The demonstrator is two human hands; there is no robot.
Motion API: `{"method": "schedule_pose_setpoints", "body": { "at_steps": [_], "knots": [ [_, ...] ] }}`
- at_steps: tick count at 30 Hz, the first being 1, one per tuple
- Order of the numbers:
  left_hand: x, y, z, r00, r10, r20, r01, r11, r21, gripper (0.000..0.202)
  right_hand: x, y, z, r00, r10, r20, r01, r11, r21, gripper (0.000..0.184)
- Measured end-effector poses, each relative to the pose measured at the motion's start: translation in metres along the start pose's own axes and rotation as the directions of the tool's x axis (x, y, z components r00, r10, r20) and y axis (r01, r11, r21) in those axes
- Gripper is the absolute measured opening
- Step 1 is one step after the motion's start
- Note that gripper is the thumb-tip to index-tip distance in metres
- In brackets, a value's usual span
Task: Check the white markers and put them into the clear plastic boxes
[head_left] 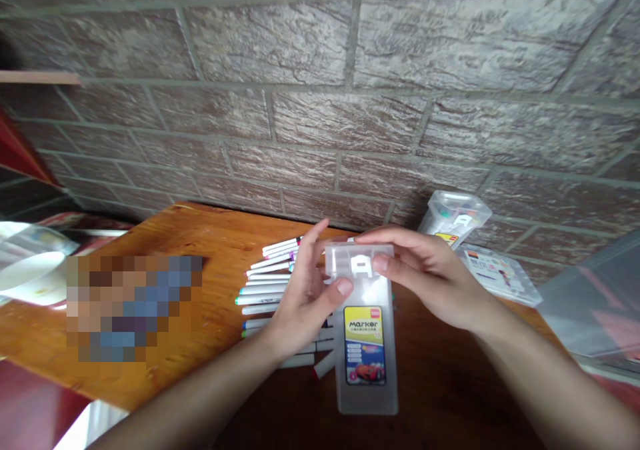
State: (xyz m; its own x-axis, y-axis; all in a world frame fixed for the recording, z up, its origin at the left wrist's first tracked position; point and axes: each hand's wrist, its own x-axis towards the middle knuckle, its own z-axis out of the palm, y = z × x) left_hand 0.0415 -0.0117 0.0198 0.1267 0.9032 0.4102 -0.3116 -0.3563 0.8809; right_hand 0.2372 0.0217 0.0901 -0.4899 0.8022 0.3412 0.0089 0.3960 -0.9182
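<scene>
A translucent plastic marker case (367,397) is held upright over the table, its yellow and blue label facing me. Along its left edge my left hand (307,297) grips it, thumb on the front and index finger raised. At the top right my right hand (433,273) pinches the case, with its thumb beside the white latch (361,265) and its fingers along the top edge. The case looks empty. Behind it and to the left, several white markers (263,299) with coloured ends lie in a loose row, partly hidden by my left hand.
On the wooden table (215,237), another clear marker case (457,210) stands at the back right near a flat clear case with a printed label (500,273). A pixelated patch covers something at left. White bowl-like containers (35,280) sit at the far left. A brick wall (300,117) rises behind.
</scene>
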Motion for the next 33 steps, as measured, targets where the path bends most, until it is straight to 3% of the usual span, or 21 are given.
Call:
{"method": "schedule_pose_setpoints", "body": {
  "at_steps": [3, 6, 10, 13, 23, 33],
  "knots": [
    [0.001, 0.002, -0.001, 0.999, 0.043, 0.02, -0.045, 0.996, 0.075, 0.066, -0.002, 0.003, 0.005, 0.999, -0.005, 0.041, 0.005, 1.0, -0.003, 0.022],
    [0.003, 0.001, -0.001, 0.993, 0.12, 0.014, -0.121, 0.987, 0.103, 0.045, -0.004, 0.005, 0.005, 0.995, -0.095, 0.006, 0.095, 0.99, -0.108, 0.026],
    [0.005, 0.001, -0.001, 0.99, 0.139, -0.001, -0.137, 0.981, 0.14, 0.035, -0.008, 0.004, 0.001, 0.964, -0.266, 0.025, 0.255, 0.885, -0.389, 0.03],
    [0.005, 0.0, -0.001, 0.988, 0.155, -0.022, -0.149, 0.975, 0.168, 0.034, -0.01, 0.002, 0.001, 0.95, -0.305, 0.072, 0.303, 0.834, -0.461, 0.029],
    [0.002, -0.001, -0.001, 0.975, 0.221, -0.012, -0.212, 0.95, 0.229, 0.034, -0.011, 0.0, 0.013, 0.982, -0.186, 0.031, 0.185, 0.917, -0.353, 0.011],
    [0.002, -0.003, -0.001, 0.974, 0.226, -0.001, -0.22, 0.95, 0.22, 0.032, -0.014, 0.004, 0.015, 0.981, -0.181, 0.071, 0.194, 0.892, -0.409, 0.012]
  ]
}}
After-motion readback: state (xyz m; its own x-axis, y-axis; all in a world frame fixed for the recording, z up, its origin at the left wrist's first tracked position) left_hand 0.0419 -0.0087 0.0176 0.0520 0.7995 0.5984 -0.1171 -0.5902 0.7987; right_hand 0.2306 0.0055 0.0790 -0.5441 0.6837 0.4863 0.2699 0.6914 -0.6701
